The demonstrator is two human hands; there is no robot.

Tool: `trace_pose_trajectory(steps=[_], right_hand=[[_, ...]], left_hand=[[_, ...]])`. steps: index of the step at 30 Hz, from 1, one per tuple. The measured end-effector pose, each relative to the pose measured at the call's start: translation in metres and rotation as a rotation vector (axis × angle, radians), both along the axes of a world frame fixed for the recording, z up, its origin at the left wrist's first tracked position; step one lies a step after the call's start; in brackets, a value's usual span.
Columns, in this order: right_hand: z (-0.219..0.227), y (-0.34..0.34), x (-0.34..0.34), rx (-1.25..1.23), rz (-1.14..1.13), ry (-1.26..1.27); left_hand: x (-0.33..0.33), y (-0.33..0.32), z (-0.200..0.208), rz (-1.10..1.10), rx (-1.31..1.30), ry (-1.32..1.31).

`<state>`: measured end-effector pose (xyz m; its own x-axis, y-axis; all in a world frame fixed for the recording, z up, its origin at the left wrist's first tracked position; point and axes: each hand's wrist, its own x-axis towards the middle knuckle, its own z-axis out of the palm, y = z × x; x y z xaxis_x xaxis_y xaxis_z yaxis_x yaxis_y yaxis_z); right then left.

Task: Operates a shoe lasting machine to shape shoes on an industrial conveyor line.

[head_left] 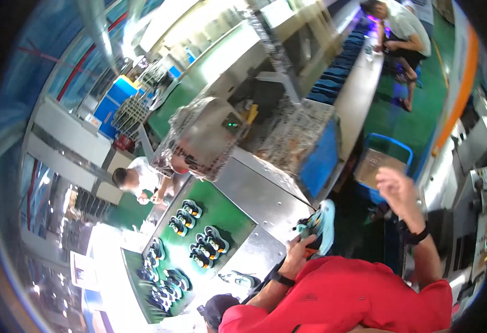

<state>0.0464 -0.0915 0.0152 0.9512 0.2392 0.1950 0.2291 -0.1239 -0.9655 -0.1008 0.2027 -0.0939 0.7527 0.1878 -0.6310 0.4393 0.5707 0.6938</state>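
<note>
My left hand (296, 252), with a dark band at the wrist, grips a shoe (325, 226) with a pale blue sole and a dark, orange-touched upper. The shoe is tilted beside the metal table edge. My right hand (397, 191) is raised away to the right, fingers apart and somewhat blurred, with nothing visible in it. A pale shoe (240, 279) lies left of my left forearm. Beyond it, several dark shoes with light soles stand in groups on a green belt (233, 208).
A plastic-wrapped machine (204, 139) stands beyond the metal table (265, 188). Blue-framed trolley (390, 143) with a cardboard box is right of it. One person in white (140, 175) is across the belt; another (407, 33) sits far right. A dark rounded thing (221, 308) is near my left elbow.
</note>
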Motion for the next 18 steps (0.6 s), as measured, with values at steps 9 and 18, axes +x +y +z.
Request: trace_pose_trajectory(steps=[9,18], right_hand=[[0.216,0.205,0.176,-0.569,0.035,-0.951],[0.32,0.533,0.308,-0.981,0.167,-1.732]], left_hand=[[0.017,0.247,-0.116,0.649,0.22,0.044],[0.083,0.537,-0.203,0.898,0.622,0.089]])
